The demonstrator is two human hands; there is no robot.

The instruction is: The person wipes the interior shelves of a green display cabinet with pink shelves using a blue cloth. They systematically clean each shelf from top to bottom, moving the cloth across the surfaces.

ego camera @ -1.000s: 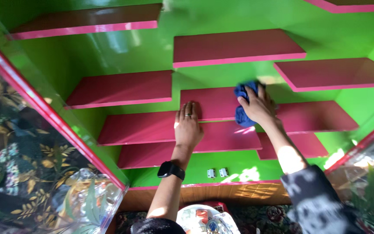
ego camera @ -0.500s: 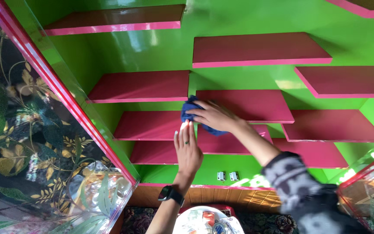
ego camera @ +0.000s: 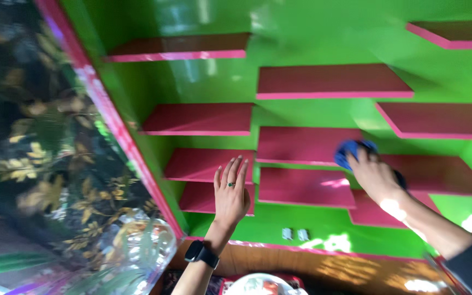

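Observation:
My right hand (ego camera: 375, 175) presses a blue cloth (ego camera: 349, 150) against the right end of a pink shelf (ego camera: 301, 145) inside a bright green cabinet (ego camera: 312, 38). My left hand (ego camera: 230, 191) lies flat, fingers together, on the front edge of a lower pink shelf (ego camera: 203, 164); it wears a ring, and a black watch (ego camera: 200, 254) sits on the wrist. Nothing is in the left hand. The view is motion-blurred.
Several pink shelves are staggered across the green back wall. A pink-edged glass door (ego camera: 110, 125) with a leaf pattern stands open at left. Two small white catches (ego camera: 294, 234) sit on the cabinet floor above a wooden ledge (ego camera: 323, 267).
My right hand has swept the blue cloth from the left end of the middle shelf to its right end. The left hand stayed on the lower shelf. The camera shifted.

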